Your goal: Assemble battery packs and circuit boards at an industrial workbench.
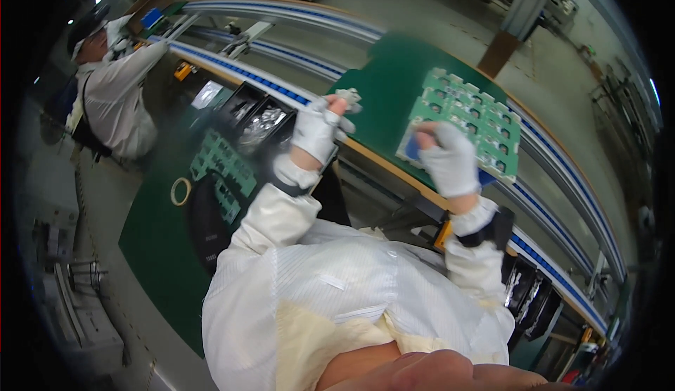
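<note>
My left hand (316, 136), in a white glove with bare fingertips, is closed on a small clump of pale grey pieces (349, 100). It is above the near edge of a green work mat (383, 74). On the mat's right side lies a light green circuit board panel (478, 120) with rows of dark round parts. Over the panel's left part, my right hand (448, 157), gloved the same way, has its fingers curled together. A blue patch (413, 148) shows beside these fingertips; whether they grip it, I cannot tell.
Black bins (264, 120) with shiny silver pieces stand left of my left hand. Another green table (158, 250) carries more green boards (223, 162) and a tape roll (181, 191). Conveyor rails (555, 229) run past the mat. A co-worker (116, 92) sits at far left.
</note>
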`<state>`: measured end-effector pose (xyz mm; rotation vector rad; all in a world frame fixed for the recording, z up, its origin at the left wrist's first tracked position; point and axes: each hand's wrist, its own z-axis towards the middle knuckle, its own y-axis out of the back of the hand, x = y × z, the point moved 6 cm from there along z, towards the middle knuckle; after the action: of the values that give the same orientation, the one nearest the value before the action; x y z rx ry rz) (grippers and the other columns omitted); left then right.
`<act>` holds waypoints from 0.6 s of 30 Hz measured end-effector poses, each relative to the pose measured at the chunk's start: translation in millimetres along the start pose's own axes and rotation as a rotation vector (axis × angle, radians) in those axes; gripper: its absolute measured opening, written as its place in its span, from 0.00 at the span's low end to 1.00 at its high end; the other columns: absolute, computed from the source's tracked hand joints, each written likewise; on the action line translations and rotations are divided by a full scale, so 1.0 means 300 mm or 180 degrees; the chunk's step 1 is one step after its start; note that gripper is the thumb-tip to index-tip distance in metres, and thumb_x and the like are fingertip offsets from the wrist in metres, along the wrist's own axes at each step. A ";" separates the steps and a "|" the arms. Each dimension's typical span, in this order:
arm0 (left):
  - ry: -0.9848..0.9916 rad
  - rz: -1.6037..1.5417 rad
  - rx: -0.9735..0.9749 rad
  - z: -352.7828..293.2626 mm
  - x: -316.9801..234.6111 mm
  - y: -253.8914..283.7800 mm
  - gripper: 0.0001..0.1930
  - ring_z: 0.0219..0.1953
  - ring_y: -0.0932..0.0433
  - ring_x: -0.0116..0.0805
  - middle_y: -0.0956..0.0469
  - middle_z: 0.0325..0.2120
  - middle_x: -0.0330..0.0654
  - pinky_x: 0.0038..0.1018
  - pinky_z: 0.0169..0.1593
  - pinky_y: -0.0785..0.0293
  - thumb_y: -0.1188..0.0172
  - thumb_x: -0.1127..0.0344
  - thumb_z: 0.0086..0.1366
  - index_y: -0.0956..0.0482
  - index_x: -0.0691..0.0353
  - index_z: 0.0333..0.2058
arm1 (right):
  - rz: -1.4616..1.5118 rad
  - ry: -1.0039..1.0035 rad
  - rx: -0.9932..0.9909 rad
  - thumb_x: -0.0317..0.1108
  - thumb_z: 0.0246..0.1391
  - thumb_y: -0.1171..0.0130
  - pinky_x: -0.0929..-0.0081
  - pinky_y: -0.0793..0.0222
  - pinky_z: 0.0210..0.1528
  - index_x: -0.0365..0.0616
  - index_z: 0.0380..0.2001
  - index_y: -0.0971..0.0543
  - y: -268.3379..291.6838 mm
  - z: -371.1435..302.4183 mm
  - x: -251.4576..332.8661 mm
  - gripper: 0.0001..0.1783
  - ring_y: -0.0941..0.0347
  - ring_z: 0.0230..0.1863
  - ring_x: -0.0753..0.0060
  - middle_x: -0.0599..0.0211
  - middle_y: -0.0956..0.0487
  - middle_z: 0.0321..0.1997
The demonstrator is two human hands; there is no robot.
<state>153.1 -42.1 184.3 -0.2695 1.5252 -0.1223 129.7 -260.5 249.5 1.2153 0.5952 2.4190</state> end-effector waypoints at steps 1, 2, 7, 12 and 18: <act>-0.0108 -0.0034 0.0139 -0.011 0.003 -0.072 0.15 0.21 0.30 0.19 0.23 0.30 0.35 0.14 0.21 0.36 0.44 0.56 0.61 0.25 0.61 0.40 | 0.0122 -0.0195 -0.0004 0.28 0.42 0.38 0.73 0.32 0.31 0.41 0.29 0.22 -0.052 0.011 -0.011 0.08 0.26 0.28 0.62 0.58 0.23 0.27; -0.0215 -0.0075 0.0270 -0.017 0.010 -0.134 0.15 0.21 0.29 0.19 0.23 0.31 0.35 0.14 0.21 0.36 0.44 0.57 0.61 0.25 0.62 0.40 | -0.0005 -0.0152 -0.0104 0.28 0.42 0.37 0.76 0.32 0.30 0.40 0.30 0.22 -0.084 0.027 -0.012 0.09 0.26 0.27 0.68 0.60 0.23 0.26; -0.0495 -0.0444 0.0035 0.027 0.075 -0.265 0.15 0.21 0.27 0.22 0.23 0.29 0.36 0.16 0.22 0.32 0.44 0.62 0.61 0.25 0.65 0.42 | 0.1109 -0.0628 -0.0820 0.28 0.44 0.37 0.82 0.35 0.29 0.40 0.30 0.22 -0.074 0.077 -0.120 0.07 0.30 0.26 0.81 0.67 0.23 0.26; -0.0946 -0.0839 -0.0372 0.086 0.064 -0.303 0.13 0.22 0.26 0.22 0.23 0.29 0.37 0.17 0.23 0.31 0.44 0.65 0.60 0.26 0.66 0.42 | 0.1123 -0.0694 -0.0592 0.29 0.46 0.39 0.83 0.34 0.31 0.39 0.29 0.24 -0.062 0.157 -0.084 0.07 0.31 0.27 0.80 0.70 0.24 0.26; -0.0498 -0.1199 -0.0256 0.179 0.060 -0.274 0.11 0.18 0.30 0.22 0.23 0.30 0.39 0.16 0.20 0.33 0.43 0.64 0.60 0.26 0.64 0.39 | 0.1322 -0.1035 -0.0206 0.33 0.51 0.43 0.82 0.33 0.23 0.41 0.31 0.26 0.022 0.361 -0.137 0.07 0.31 0.21 0.82 0.69 0.25 0.22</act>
<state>214.7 -120.5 188.7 -0.6162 1.3126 -0.3304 240.2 -264.5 284.2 1.8011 0.1775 2.4467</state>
